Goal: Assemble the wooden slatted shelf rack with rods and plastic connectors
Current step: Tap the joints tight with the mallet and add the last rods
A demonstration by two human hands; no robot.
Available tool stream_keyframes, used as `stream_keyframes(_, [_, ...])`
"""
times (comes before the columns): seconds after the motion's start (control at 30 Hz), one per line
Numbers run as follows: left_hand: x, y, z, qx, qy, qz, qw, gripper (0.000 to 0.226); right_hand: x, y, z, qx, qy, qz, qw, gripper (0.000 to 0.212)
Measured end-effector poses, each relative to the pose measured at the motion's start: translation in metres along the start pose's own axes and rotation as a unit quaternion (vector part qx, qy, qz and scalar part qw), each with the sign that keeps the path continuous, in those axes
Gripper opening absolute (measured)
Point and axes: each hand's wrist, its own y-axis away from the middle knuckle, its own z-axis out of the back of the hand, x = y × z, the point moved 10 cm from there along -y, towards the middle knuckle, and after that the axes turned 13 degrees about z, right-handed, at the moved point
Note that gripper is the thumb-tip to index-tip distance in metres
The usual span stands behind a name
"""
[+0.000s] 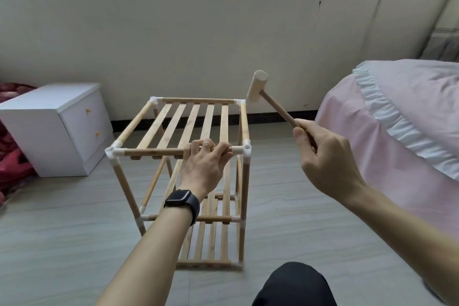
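The wooden slatted rack [188,122] stands upright on the floor, with slatted shelves joined by rods and white plastic connectors. My left hand [205,166] grips the near top rod, close to the front right connector [246,148]. My right hand [320,156] holds a small wooden mallet [258,87] by its handle. The mallet head is raised above and just right of the rack's far right corner connector [239,102], not touching it.
A white two-drawer cabinet [54,129] stands left of the rack, with red cloth [12,171] beside it. A bed with pink sheet [397,131] fills the right side. My knee [295,285] is at the bottom. A wall runs behind.
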Motion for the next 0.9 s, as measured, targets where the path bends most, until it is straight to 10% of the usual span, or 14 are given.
stream_keyframes(0.13, [0.001, 0.000, 0.000, 0.000, -0.003, 0.000, 1.000, 0.052, -0.015, 0.019, -0.045, 0.212, 0.018, -0.048, 0.976, 0.022])
stream_keyframes(0.27, [0.001, 0.000, -0.002, -0.008, -0.006, -0.004, 1.000, 0.043, -0.009, 0.007, -0.011, 0.026, -0.017, -0.036, 0.999, 0.019])
stream_keyframes(0.4, [0.002, 0.000, -0.004, -0.015, -0.004, -0.004, 1.000, 0.032, -0.015, 0.023, -0.051, 0.228, 0.004, -0.066, 0.972, 0.023])
stream_keyframes(0.53, [0.002, 0.000, -0.004, -0.022, -0.007, -0.004, 1.000, 0.031, -0.008, 0.008, -0.016, 0.059, -0.035, -0.050, 0.996, 0.017])
stream_keyframes(0.67, [0.002, 0.000, -0.004, -0.020, -0.001, -0.003, 1.000, 0.033, -0.015, 0.026, -0.051, 0.221, 0.003, -0.077, 0.972, 0.023])
stream_keyframes(0.8, [0.001, 0.000, -0.003, -0.017, -0.014, -0.001, 1.000, 0.041, -0.017, 0.023, -0.028, 0.087, -0.053, -0.084, 0.991, 0.015])
stream_keyframes(0.9, [0.000, 0.000, -0.003, -0.011, -0.017, 0.000, 1.000, 0.043, -0.015, 0.034, -0.052, 0.190, -0.041, -0.089, 0.977, 0.020])
